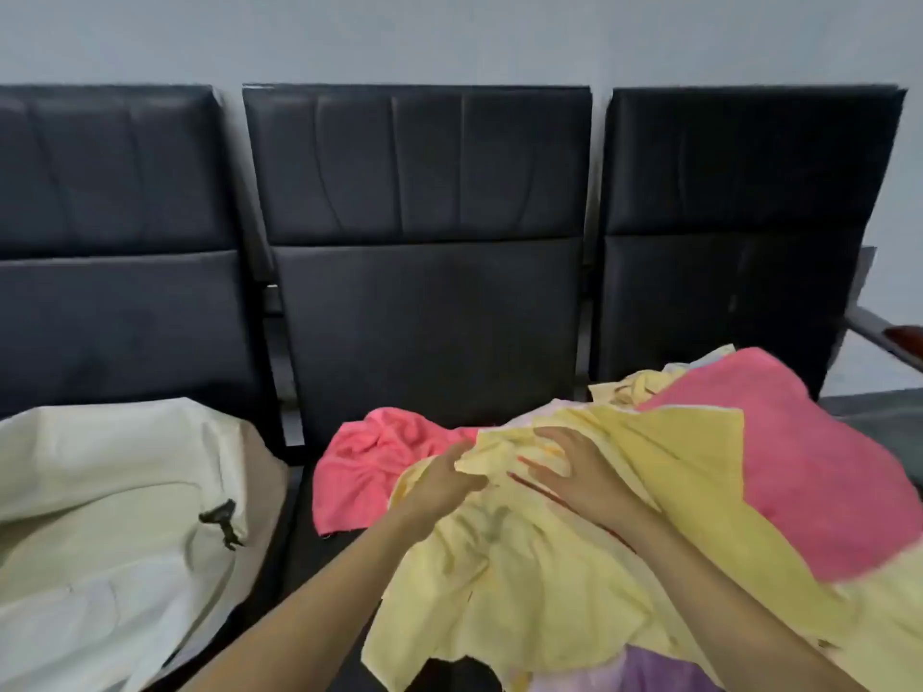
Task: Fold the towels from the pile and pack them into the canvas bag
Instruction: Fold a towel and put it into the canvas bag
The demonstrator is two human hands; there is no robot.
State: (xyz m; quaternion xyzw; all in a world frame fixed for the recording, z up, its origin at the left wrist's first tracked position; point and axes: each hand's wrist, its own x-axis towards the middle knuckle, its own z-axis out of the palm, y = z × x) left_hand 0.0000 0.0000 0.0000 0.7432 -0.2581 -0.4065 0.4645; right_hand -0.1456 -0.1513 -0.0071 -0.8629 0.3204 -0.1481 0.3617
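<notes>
Black padded bench (429, 317) against a grey wall (449, 37): left grip (439, 486) pinches the crumpled pale-yellow cloth towel (524, 566) atop the pile (799, 467), right grip (574, 481) spread flat on it; cream canvas bag (110, 491) lies left.

Illumination: dim, flat and diffuse; source not visible.
Shadows: soft, in the folds of the yellow towel (524, 566) and between the seat backs (419, 167).
Glare: faint sheen on the seat backs' upper panels.
Sharpness: soft throughout; pink towel (799, 467) smeared at right.
Distortion: seat backs lean outward toward the edges.
</notes>
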